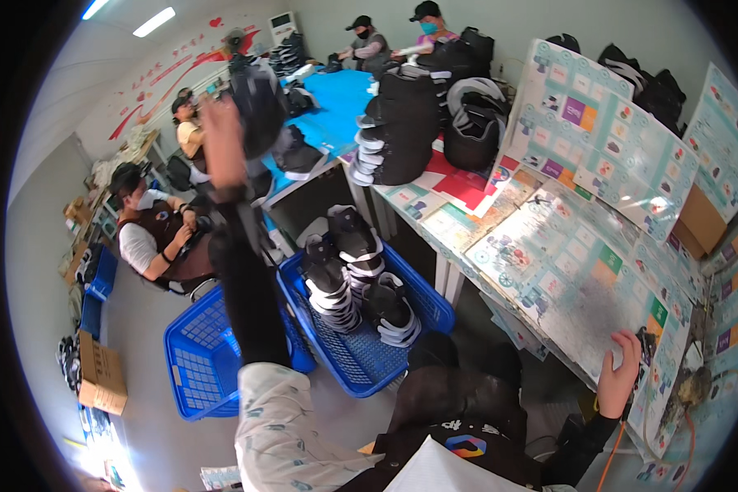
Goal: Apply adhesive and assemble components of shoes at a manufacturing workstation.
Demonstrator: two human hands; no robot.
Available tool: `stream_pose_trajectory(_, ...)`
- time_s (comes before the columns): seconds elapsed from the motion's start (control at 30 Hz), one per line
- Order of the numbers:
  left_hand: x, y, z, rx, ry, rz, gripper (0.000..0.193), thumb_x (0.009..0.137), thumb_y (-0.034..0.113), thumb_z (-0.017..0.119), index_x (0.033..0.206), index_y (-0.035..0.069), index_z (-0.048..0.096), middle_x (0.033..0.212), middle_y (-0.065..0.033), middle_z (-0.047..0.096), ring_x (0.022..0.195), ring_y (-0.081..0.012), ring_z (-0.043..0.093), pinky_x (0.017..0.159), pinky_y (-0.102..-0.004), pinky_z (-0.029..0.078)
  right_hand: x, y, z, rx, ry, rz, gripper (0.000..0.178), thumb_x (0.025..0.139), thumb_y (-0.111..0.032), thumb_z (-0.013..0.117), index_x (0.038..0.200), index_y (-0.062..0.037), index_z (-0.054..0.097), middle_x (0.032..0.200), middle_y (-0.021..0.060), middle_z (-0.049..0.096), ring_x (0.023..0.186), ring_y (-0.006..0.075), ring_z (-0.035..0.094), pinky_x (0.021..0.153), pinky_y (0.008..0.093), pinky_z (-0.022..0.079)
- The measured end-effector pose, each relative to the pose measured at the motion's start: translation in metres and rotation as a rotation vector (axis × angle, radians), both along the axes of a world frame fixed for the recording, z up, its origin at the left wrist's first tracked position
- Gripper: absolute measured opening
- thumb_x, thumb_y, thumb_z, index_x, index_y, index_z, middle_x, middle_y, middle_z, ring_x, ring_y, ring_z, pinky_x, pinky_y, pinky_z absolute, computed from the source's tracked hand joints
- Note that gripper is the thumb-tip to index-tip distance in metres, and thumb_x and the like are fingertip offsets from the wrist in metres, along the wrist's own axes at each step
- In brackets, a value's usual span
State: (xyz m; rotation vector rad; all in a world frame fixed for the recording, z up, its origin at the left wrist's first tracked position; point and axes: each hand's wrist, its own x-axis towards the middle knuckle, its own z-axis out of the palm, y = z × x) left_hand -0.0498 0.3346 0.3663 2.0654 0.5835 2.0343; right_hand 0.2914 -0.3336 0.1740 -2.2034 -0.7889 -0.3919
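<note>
One dark cap, eleven o'clock, might be dropped if loosely held: left hand blurred, grip unreadable; right hand half-curled, hold unclear.

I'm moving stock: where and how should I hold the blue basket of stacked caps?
Take the blue basket by its near-corner rim, from above on the wearer's side, I'd say: the rim looks bare there, while the stacked caps stand farther in.

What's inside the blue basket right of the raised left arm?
Black-and-white caps, nested in three stacks. Some bare blue lattice of the basket shows beside them. Covered: the floor beneath the stacks, and most of each cap under another.
</note>
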Motion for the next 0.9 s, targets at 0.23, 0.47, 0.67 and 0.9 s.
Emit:
stream_pose_trajectory(0.23,0.157,-0.027,0.157,0.130,0.360,0.000,0.053,0.098,0.042,0.071,0.139,0.009,0.061,0.129,-0.0137,0.072,0.110,-0.0281,0.070,0.093,-0.0385,0.054,-0.023,-0.015,-0.003,0.009,0.090,-0.071,0.029,0.088,0.005,0.061,0.116,-0.0020,0.065,0.137,0.0148,0.059,0.131,0.0362,0.055,0.112,0.0409,0.041)
stream_pose_trajectory(0.47,0.333,0.003,0.007,0.129,0.865,0.408,0.073,0.081,0.045,0.086,0.140,0.012,0.058,0.137,-0.0093,0.063,0.132,-0.0325,0.057,0.107,-0.0596,0.044,-0.030,-0.031,0.006,0.059,0.065,-0.174,0.027,0.088,0.005,0.062,0.114,-0.0029,0.066,0.136,0.0143,0.060,0.131,0.0364,0.056,0.111,0.0413,0.043)
stream_pose_trajectory(0.67,0.382,0.036,-0.020,0.050,0.959,0.614,0.043,0.084,0.033,0.080,0.121,0.013,0.072,0.127,-0.0072,0.068,0.129,-0.0304,0.058,0.105,-0.0615,0.043,-0.040,-0.044,-0.001,0.101,0.174,-0.253,0.026,0.091,0.006,0.061,0.115,-0.0038,0.066,0.138,0.0138,0.058,0.129,0.0340,0.057,0.093,0.0379,0.052)
stream_pose_trajectory(0.9,0.356,0.069,0.006,0.208,0.745,0.303,0.044,0.076,0.009,0.085,0.117,0.007,0.069,0.118,-0.0143,0.069,0.116,-0.0408,0.061,0.097,-0.0499,0.052,-0.029,-0.051,-0.007,0.081,0.154,-0.266,0.027,0.090,0.007,0.061,0.115,-0.0032,0.066,0.137,0.0144,0.058,0.127,0.0350,0.057,0.096,0.0394,0.050)
